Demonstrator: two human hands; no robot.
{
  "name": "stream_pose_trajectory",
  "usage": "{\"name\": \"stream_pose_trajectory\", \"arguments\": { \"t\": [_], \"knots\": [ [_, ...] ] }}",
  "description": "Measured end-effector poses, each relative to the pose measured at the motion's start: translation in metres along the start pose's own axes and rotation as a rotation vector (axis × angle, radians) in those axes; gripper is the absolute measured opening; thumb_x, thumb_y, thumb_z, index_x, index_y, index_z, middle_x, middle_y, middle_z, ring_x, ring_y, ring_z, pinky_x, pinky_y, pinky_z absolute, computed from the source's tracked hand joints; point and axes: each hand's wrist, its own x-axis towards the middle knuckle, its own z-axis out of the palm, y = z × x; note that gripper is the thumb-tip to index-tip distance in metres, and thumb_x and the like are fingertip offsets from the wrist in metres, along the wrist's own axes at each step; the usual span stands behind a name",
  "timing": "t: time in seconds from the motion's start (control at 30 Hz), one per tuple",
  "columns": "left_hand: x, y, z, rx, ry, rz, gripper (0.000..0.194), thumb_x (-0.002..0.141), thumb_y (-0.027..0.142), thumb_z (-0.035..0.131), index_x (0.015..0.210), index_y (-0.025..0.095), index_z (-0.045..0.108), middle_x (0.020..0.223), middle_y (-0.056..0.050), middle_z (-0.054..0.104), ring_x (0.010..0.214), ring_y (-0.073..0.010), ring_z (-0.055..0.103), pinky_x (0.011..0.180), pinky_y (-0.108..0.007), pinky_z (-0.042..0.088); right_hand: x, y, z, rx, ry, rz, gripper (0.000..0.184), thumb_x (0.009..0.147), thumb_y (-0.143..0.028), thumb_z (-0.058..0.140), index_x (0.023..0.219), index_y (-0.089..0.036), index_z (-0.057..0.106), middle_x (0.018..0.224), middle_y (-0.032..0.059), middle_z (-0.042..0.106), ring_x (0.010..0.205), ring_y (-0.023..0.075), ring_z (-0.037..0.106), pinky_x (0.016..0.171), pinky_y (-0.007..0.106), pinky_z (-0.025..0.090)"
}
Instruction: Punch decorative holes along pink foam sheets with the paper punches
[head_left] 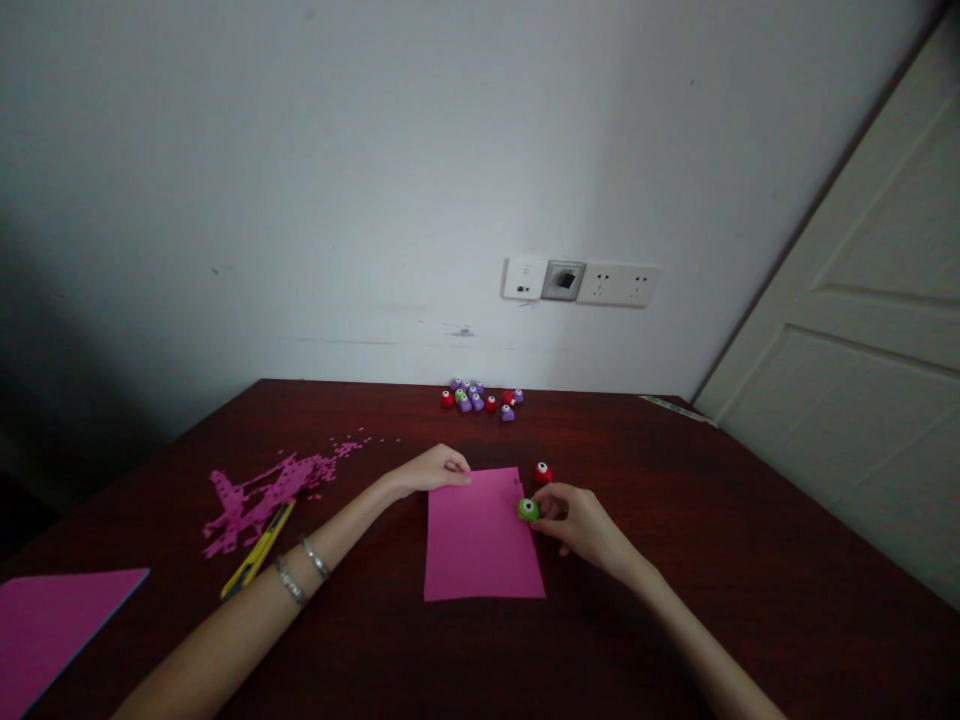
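A pink sheet of paper (pixel 484 545) lies on the dark red-brown table, with a small cut-out near its top right corner. My left hand (pixel 435 470) pinches the sheet's top left edge between thumb and fingers. At the right edge of the paper, my right hand (pixel 574 515) grips a small green craft punch (pixel 528 510) that has a white-and-black eye-like top. Whether the paper's edge sits inside the punch, I cannot tell. A red punch (pixel 543 473) of the same kind stands just beyond my right hand.
Several purple, red and green punches (pixel 477 402) cluster near the wall. Pink paper scraps (pixel 247 505) and tiny cut-outs lie at left, touching a yellow utility knife (pixel 259 552). More pink paper (pixel 60 630) is at the left front. A thin strip (pixel 679 408) lies at the far right edge.
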Motion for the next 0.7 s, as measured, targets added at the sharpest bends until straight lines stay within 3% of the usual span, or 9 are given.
{"name": "stream_pose_trajectory", "arguments": {
  "t": [0.37, 0.53, 0.63, 0.7],
  "knots": [
    [-0.002, 0.003, 0.01, 0.145, 0.014, 0.045, 0.018, 0.07, 0.028, 0.06, 0.075, 0.012, 0.066, 0.068, -0.004, 0.065, 0.06, -0.0124, 0.056, 0.057, -0.022, 0.039, -0.002, -0.002, 0.001, -0.028, -0.071, -0.03, 0.016, 0.067, -0.024, 0.066, 0.081, -0.016, 0.065, 0.064, -0.0026, 0.05, 0.05, 0.008, 0.048, 0.028, 0.015, 0.045],
    [-0.004, 0.002, 0.018, 0.359, 0.048, 0.044, 0.019, 0.071, 0.028, 0.059, 0.078, 0.012, 0.065, 0.074, -0.006, 0.065, 0.068, -0.0166, 0.058, 0.061, -0.025, 0.041, -0.002, -0.001, 0.001, -0.022, -0.1, -0.016, 0.016, 0.068, -0.025, 0.065, 0.081, -0.016, 0.064, 0.062, -0.0033, 0.05, 0.047, 0.0078, 0.047, 0.027, 0.016, 0.045],
    [-0.01, 0.01, 0.024, 0.615, 0.183, 0.068, 0.032, 0.069, 0.034, 0.063, 0.095, 0.015, 0.062, 0.095, -0.01, 0.061, 0.09, -0.0245, 0.056, 0.076, -0.034, 0.042, -0.002, 0.0, 0.001, -0.029, -0.099, -0.009, 0.017, 0.068, -0.025, 0.064, 0.082, -0.016, 0.064, 0.064, -0.0028, 0.05, 0.048, 0.0081, 0.048, 0.026, 0.016, 0.044],
    [-0.016, 0.018, 0.028, 0.763, 0.189, 0.157, 0.05, 0.069, 0.042, 0.064, 0.112, 0.018, 0.055, 0.12, -0.014, 0.05, 0.113, -0.0305, 0.043, 0.091, -0.042, 0.035, -0.002, 0.001, 0.001, -0.036, -0.098, -0.003, 0.018, 0.067, -0.025, 0.065, 0.083, -0.015, 0.065, 0.065, -0.0022, 0.051, 0.05, 0.0087, 0.049, 0.027, 0.016, 0.045]
  ]
}}
